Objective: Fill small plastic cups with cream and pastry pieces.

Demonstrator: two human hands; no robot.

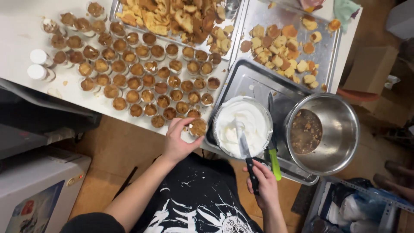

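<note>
the small cup [197,128] of brown crumbs sits at the worktop [17,39] edge, grasped by the left hand [179,140]. at its 3 o'clock stands the cream bowl [243,126]. the knife [246,151], clenched in the right hand [261,183], dips into it, its blade pointing toward 11 o'clock.

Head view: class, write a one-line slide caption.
Left hand grips a cake-filled cup while right hand dips a black-handled knife into a bowl of white cream.
</note>
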